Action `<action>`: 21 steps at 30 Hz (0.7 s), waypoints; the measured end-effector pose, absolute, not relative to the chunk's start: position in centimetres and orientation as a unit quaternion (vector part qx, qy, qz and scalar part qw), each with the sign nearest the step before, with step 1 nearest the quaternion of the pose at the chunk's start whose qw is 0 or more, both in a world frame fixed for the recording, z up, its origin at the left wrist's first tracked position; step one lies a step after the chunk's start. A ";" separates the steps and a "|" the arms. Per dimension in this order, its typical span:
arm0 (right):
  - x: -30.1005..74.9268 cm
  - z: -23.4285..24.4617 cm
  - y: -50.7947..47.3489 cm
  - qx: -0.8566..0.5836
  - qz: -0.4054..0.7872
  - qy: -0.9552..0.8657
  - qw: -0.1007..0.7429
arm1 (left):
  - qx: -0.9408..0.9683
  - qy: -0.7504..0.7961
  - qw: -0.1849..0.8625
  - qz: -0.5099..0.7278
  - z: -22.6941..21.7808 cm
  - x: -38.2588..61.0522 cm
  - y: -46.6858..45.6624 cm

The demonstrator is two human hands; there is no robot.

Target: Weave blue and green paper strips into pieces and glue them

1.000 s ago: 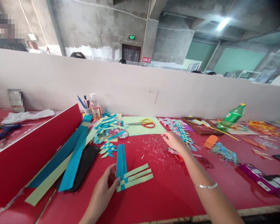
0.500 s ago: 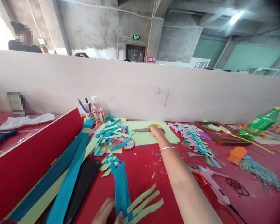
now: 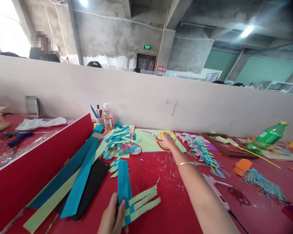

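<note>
My left hand (image 3: 113,216) pinches a half-woven piece (image 3: 131,195) of blue and light green paper strips near the table's front edge, thumb on the blue strips. My right hand (image 3: 166,140) reaches far forward and rests on the yellow and red handles of a pair of scissors (image 3: 161,138). The scissors lie on a light green paper sheet (image 3: 148,143) by the partition. Its fingers curl around the handles; a silver bracelet sits on the wrist.
Long blue and green paper strips (image 3: 73,175) lie over a black phone (image 3: 92,182) at left, beside a red board (image 3: 34,169). Woven paper pieces (image 3: 200,151), a glue gun (image 3: 216,188), a green bottle (image 3: 268,136), a water bottle (image 3: 107,119) and pens surround the work area.
My right hand went from the table's middle out to the scissors and closed on their handles. My left hand kept hold of the woven strips. The camera view shifted slightly.
</note>
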State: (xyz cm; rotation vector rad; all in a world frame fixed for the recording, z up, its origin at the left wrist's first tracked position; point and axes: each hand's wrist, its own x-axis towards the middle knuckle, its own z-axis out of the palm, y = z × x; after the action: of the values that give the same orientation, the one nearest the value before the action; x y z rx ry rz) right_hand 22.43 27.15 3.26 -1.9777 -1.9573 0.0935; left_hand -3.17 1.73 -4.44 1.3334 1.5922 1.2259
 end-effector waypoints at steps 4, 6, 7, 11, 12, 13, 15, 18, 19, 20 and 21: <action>22.5 5.9 25.2 -0.706 0.066 -0.638 0.302 | 0.505 0.543 0.462 0.486 -1.6 -2.3 2.1; 22.3 7.4 23.6 -0.685 0.104 -0.624 0.360 | 0.520 0.503 0.478 0.499 0.5 -2.2 2.9; 22.2 8.1 22.5 -0.668 0.129 -0.624 0.384 | 0.538 0.479 0.480 0.501 1.5 -2.1 3.5; 21.1 9.5 16.6 -0.575 0.246 -0.637 0.450 | 0.588 0.438 0.431 0.526 4.9 -2.3 6.8; 20.7 9.4 15.1 -0.500 0.348 -0.611 0.506 | 0.595 0.429 0.427 0.529 5.5 -2.3 7.6; 20.3 9.2 13.7 -0.439 0.433 -0.581 0.532 | 0.597 0.430 0.420 0.531 5.9 -2.3 8.5; 19.6 8.3 11.4 -0.372 0.510 -0.547 0.551 | 0.591 0.424 0.431 0.534 6.3 -2.4 9.9; 18.6 6.3 9.6 -0.338 0.538 -0.576 0.515 | 0.556 0.429 0.483 0.523 6.4 -2.6 11.3; 18.3 5.6 9.4 -0.348 0.533 -0.597 0.488 | 0.541 0.433 0.500 0.520 6.3 -2.6 11.7; 18.1 4.8 9.3 -0.357 0.520 -0.624 0.461 | 0.526 0.434 0.513 0.521 6.1 -2.7 12.1; 17.9 4.1 9.2 -0.368 0.499 -0.649 0.440 | 0.513 0.431 0.523 0.526 5.9 -2.8 12.4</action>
State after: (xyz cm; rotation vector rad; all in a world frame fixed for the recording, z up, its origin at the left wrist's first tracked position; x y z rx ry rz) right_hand 17.87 9.22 4.12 -0.9141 -1.6113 1.2403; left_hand -2.78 12.41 5.94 1.2284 1.0330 1.2595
